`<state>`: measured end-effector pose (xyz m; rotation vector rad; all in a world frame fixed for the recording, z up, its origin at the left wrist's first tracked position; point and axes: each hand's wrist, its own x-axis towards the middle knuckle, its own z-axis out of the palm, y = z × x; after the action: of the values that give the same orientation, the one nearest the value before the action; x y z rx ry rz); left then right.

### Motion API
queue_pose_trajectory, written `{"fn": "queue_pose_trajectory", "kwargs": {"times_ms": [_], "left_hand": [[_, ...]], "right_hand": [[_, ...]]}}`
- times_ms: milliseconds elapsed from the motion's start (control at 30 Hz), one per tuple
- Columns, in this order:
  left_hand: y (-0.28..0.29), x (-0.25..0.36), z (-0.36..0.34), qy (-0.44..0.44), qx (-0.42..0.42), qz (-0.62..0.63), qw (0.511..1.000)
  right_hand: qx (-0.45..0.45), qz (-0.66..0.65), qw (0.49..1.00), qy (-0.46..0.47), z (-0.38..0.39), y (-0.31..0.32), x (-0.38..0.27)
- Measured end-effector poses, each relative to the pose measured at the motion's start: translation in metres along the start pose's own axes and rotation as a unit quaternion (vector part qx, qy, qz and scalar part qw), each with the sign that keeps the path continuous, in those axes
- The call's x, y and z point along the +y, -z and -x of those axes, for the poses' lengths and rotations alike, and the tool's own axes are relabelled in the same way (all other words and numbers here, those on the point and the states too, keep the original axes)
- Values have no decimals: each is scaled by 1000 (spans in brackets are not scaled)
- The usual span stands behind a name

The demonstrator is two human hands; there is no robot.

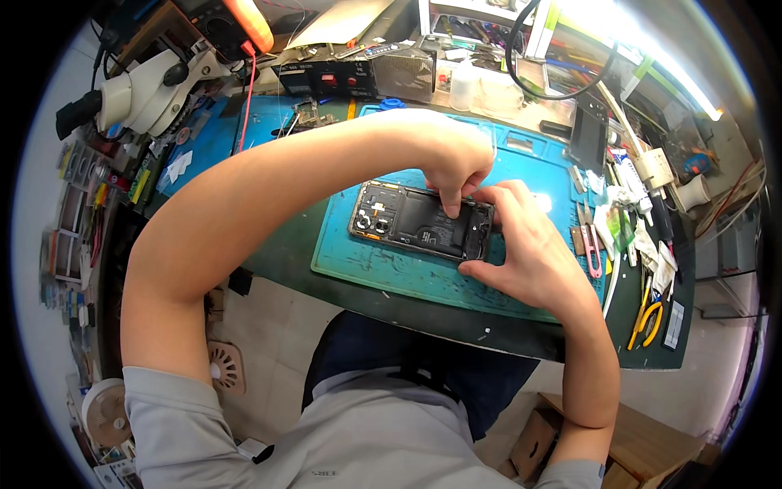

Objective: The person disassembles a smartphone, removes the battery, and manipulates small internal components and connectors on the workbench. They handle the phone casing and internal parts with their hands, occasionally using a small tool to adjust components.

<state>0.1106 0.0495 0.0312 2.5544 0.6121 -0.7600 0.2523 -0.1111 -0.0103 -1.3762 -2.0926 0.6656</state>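
An opened smartphone [399,232] without its back cover lies flat on the teal work mat, camera section to the left. Its black battery [432,229] and inner parts are exposed. My left hand [459,159] reaches over from the far side. One digit points down onto the battery, while the others curl together at the phone's far long edge, partly hidden. My right hand [529,240] grips the phone's right end, thumb at the near corner and fingers at the far one.
Beyond the teal mat [366,273] stands a black box-shaped device [334,79]. A microscope [138,98] is at the far left. Pink-handled snips [592,248], yellow-handled pliers [650,324] and crumpled tissue [661,265] lie to the right. A cable [511,49] loops above.
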Motion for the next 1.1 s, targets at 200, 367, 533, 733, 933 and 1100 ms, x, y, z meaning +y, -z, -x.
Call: {"fn": "queue_pose_trajectory", "kwargs": {"times_ms": [200, 367, 533, 733, 933, 1100], "left_hand": [[-2, -5, 17, 0, 16, 15, 1000], [1, -6, 18, -2, 15, 7, 1000], [2, -5, 15, 10, 8, 14, 1000], [-4, -10, 15, 11, 15, 27, 999], [-10, -14, 25, -8, 45, 49, 998], [-12, -23, 25, 7, 35, 57, 998]], "right_hand": [[-6, 9, 1000, -6, 1, 1, -1], [-1, 9, 1000, 2, 0, 0, -2], [0, 2, 1000, -1, 1, 0, -2], [6, 11, 1000, 5, 1, 0, -4], [7, 15, 1000, 4, 2, -1, -4], [6, 9, 1000, 1, 1, -2, -3]]}}
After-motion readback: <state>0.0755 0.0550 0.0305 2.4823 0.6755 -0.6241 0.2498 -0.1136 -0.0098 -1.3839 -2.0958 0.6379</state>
